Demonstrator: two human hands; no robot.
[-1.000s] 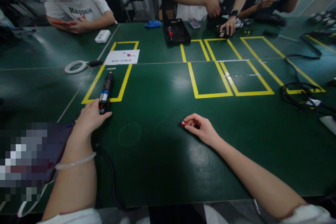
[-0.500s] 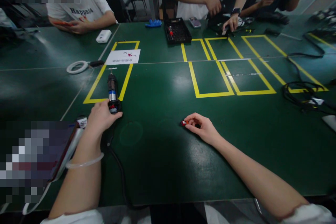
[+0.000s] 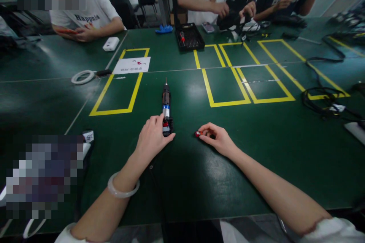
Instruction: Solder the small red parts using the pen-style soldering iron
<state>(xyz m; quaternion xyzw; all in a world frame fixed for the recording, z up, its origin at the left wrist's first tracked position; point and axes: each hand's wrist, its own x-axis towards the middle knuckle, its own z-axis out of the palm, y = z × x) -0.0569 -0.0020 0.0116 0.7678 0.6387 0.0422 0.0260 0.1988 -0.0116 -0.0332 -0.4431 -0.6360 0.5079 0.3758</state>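
Note:
A black and silver electric screwdriver (image 3: 166, 100) lies on the green table (image 3: 182, 182), its thin bit pointing away from me. My left hand (image 3: 152, 133) grips its rear end, with the thumb at the near side. To the right of it, my right hand (image 3: 215, 136) pinches a small red and white object (image 3: 197, 134) between thumb and fingertips, low over the table top. What exactly this small piece is cannot be made out. A dark cord runs from the screwdriver toward the table's near edge.
Yellow tape outlines (image 3: 230, 104) mark the table. A white paper (image 3: 131, 65), a white cable coil (image 3: 83, 77) and a black tray (image 3: 196, 38) lie farther off. Black cables (image 3: 322, 100) are at the right, a blurred-out item at the left. Several people sit opposite.
My left hand has moved right with the screwdriver, out of the left tape outline and closer to my right hand. My right hand has stayed nearly still.

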